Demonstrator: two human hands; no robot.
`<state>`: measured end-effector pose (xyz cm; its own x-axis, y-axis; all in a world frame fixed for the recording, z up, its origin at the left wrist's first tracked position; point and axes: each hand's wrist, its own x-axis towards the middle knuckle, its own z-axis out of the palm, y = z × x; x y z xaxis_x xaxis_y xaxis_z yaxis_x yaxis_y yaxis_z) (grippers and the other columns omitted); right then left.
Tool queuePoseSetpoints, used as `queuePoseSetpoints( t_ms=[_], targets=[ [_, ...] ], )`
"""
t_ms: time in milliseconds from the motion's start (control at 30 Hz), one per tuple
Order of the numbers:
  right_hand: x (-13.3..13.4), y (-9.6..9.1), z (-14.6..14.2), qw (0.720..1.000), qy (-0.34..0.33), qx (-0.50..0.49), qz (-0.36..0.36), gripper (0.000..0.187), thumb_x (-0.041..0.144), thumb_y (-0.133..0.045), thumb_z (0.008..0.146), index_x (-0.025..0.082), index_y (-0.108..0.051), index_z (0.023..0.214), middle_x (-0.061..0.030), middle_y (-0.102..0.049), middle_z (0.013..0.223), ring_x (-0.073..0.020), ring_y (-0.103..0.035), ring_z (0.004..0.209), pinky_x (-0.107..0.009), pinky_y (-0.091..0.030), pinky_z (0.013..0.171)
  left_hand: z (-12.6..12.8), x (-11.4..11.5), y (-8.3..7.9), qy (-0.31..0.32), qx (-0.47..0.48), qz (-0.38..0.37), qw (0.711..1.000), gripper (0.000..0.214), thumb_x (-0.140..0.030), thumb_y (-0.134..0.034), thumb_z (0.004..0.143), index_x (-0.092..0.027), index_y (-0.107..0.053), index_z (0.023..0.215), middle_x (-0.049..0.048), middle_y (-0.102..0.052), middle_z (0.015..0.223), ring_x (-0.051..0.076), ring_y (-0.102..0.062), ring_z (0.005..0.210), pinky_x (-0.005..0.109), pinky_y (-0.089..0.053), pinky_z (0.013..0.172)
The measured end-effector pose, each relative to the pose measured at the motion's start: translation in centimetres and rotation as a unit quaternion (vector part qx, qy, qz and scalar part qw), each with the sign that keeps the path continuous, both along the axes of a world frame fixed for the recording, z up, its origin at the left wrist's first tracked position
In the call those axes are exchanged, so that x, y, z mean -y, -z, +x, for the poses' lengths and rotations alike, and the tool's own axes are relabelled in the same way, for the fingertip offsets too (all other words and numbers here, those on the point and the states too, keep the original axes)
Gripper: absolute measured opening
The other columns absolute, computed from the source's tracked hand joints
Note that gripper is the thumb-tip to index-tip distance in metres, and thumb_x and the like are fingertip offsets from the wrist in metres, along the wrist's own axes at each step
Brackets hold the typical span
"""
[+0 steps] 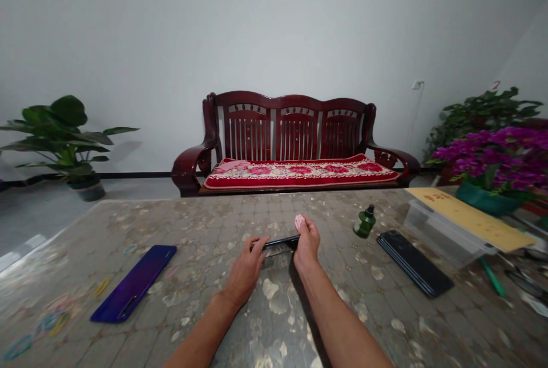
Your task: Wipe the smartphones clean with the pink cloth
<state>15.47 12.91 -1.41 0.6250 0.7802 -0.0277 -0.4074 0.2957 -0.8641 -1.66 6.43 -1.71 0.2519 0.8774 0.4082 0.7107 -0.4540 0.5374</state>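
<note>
A dark phone (pixel 280 242), seen nearly edge-on, is held just above the patterned tablecloth in front of me. My left hand (pixel 253 254) grips its left end, with fingers bent over the edge. At the phone's right end is my right hand (pixel 307 242), its fingers closed on a small crumpled pink cloth (pixel 299 221). Whether the right palm also supports the phone is hard to see. A purple-blue phone (pixel 133 284) lies to the left, beside several coloured hair ties (pixel 53 319). On the right rests a black phone-like stack (pixel 414 263).
A small green bottle with a black cap (pixel 365 222) stands right of my hands. Farther right, a clear plastic box (pixel 445 234) bears a yellow sheet (pixel 471 217), near a purple flower pot (pixel 488 198). Beyond the table (pixel 205 214) is a wooden bench (pixel 295 128).
</note>
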Motion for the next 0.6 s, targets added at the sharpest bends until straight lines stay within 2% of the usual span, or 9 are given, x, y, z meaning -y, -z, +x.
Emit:
queuePoseSetpoints(
  t_ms=[100,233,367,467,600],
  targets=[
    [-0.2,0.0,-0.1,1.0,0.006,-0.006,-0.021,0.036,0.035,-0.069,0.064,0.016,-0.068,0.094,-0.0047,-0.074,0.091,-0.0181,-0.067,0.088,-0.029,-0.053,0.083,0.1,0.0,0.3,-0.015,-0.01,0.027,0.999,0.072,-0.015,-0.066,0.078,-0.028,-0.038,0.142,0.0117,-0.039,0.139,0.027,-0.056,0.117,0.044,-0.05,0.099],
    [-0.5,0.5,-0.1,0.999,-0.012,-0.011,-0.049,0.03,0.03,-0.067,0.064,0.018,-0.068,0.091,-0.0034,-0.074,0.088,-0.0191,-0.068,0.087,-0.029,-0.054,0.078,-0.2,0.1,0.0,-0.023,-0.033,0.031,0.999,0.092,-0.015,-0.078,0.067,-0.033,-0.032,0.145,0.0115,-0.028,0.146,0.031,-0.054,0.118,0.049,-0.051,0.097],
    [-0.7,1.1,0.1,0.996,-0.05,-0.005,-0.068,0.015,0.026,-0.065,0.064,0.022,-0.067,0.078,-0.0015,-0.072,0.072,-0.0203,-0.068,0.075,-0.03,-0.055,0.068,-0.5,0.1,-0.8,-0.043,-0.057,0.06,0.996,0.091,-0.018,-0.082,0.064,-0.033,-0.038,0.142,0.0107,-0.026,0.145,0.036,-0.044,0.128,0.051,-0.048,0.101],
    [-0.5,1.1,0.5,0.994,-0.085,0.009,-0.072,0.004,0.026,-0.064,0.066,0.023,-0.064,0.069,-0.0009,-0.068,0.062,-0.0214,-0.067,0.066,-0.032,-0.055,0.061,-0.6,0.3,-1.3,-0.05,-0.076,0.082,0.992,0.084,-0.017,-0.079,0.065,-0.03,-0.044,0.14,0.0124,-0.028,0.143,0.037,-0.043,0.128,0.049,-0.048,0.1],
    [0.2,0.4,0.9,0.99,-0.118,0.04,-0.06,0.008,0.028,-0.061,0.07,0.023,-0.061,0.064,-0.0009,-0.064,0.053,-0.0216,-0.063,0.054,-0.034,-0.053,0.051,-0.7,0.9,-1.9,-0.052,-0.101,0.103,0.988,0.081,-0.007,-0.069,0.067,-0.031,-0.046,0.14,0.0117,-0.031,0.142,0.034,-0.045,0.124,0.045,-0.049,0.099]
  ],
)
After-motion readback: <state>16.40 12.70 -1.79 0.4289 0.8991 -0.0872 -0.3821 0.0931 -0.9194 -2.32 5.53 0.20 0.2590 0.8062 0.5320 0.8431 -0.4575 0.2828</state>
